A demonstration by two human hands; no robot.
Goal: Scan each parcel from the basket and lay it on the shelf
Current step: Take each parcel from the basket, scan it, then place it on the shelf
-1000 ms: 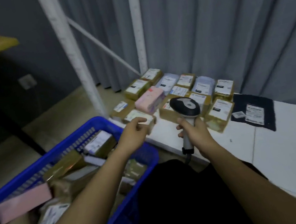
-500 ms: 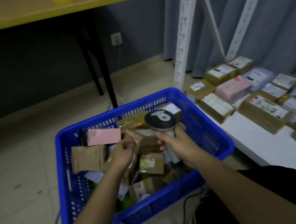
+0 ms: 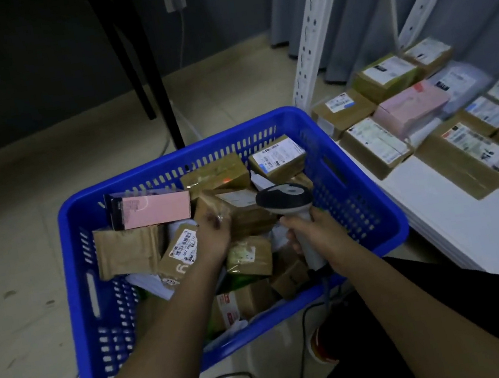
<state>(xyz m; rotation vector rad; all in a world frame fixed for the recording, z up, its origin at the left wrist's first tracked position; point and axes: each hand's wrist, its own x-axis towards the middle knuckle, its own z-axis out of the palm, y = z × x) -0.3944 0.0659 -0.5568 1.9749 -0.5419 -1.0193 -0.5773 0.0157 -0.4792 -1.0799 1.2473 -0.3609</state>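
Note:
The blue basket stands on the floor, filled with several brown parcels and a pink one. My left hand reaches into its middle and grips the edge of a brown taped parcel. My right hand holds the grey barcode scanner by its handle above the basket's right half, head pointing away from me. The white shelf on the right carries several scanned parcels, among them a pink box.
White perforated shelf posts rise behind the basket's far right corner. Black table legs stand on the tiled floor beyond it. The scanner's cable trails on the floor near my knees. Grey curtains hang behind the shelf.
My left hand left the parcel it had laid on the shelf and went into the basket, where it now grips a brown parcel. The view swung left; the scanner came along over the basket.

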